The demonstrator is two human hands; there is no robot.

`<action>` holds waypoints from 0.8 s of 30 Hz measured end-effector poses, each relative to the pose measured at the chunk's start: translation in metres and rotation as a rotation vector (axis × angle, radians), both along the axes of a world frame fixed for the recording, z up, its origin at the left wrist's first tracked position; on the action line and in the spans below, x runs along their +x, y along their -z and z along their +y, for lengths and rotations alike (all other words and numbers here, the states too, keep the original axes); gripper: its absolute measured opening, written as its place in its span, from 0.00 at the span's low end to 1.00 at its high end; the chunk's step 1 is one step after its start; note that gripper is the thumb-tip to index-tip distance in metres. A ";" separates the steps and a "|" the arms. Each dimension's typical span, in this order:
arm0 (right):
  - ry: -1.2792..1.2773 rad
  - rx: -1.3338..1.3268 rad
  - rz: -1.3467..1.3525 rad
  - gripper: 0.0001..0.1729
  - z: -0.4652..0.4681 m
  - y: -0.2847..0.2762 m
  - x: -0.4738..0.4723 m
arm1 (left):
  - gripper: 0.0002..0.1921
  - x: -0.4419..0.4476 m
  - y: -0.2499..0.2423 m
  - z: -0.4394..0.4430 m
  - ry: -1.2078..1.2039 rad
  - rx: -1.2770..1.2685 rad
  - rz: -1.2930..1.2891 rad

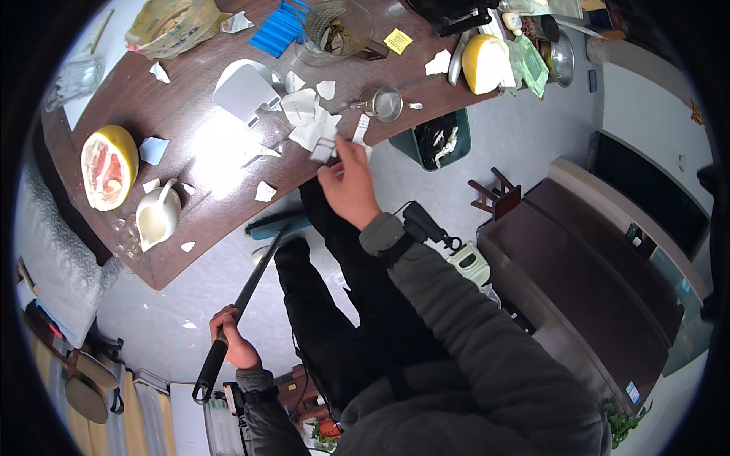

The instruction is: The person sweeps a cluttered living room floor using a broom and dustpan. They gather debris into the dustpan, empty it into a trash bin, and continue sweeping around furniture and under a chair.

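My left hand (235, 342) is closed around the black grip of a broom (251, 290). Its teal head reaches the floor under the table edge, beside my legs. At the front edge of the dark wooden table (217, 228), the thumb and index finger of my right hand (355, 185) pinch a small, blurred scrap of paper (323, 149). Just beyond those fingertips lies a pile of torn white paper (312, 121). Another printed strip of paper (361, 128) is right of the pile. A glass cup (386, 105) stands farther right, with a white-tipped utensil beside it.
On the table are a cut pomelo half (109, 168), a white ceramic pitcher (158, 218), a grey-white flat device (246, 94), a clear strainer container (336, 34), a plastic bag (171, 28) and a peeled pomelo piece (485, 62). A green bin (456, 137) and small stool (499, 196) stand below.
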State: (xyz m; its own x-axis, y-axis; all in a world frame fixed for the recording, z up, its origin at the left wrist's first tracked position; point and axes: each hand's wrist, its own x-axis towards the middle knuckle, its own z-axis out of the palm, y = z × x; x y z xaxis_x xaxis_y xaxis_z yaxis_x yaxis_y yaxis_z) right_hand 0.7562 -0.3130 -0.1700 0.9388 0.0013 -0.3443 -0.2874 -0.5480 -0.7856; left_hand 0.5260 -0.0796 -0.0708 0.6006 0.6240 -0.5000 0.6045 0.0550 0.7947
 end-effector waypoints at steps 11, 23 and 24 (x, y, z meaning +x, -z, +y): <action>-0.290 -0.123 -0.329 0.30 0.038 -0.038 0.070 | 0.05 -0.006 -0.002 -0.006 -0.054 0.001 -0.034; -0.526 -0.488 -0.442 0.27 0.055 -0.001 0.054 | 0.05 -0.004 0.001 -0.012 -0.077 0.019 -0.050; -0.532 -0.446 -0.454 0.26 0.053 -0.004 0.045 | 0.05 -0.004 0.001 -0.011 -0.077 0.012 -0.049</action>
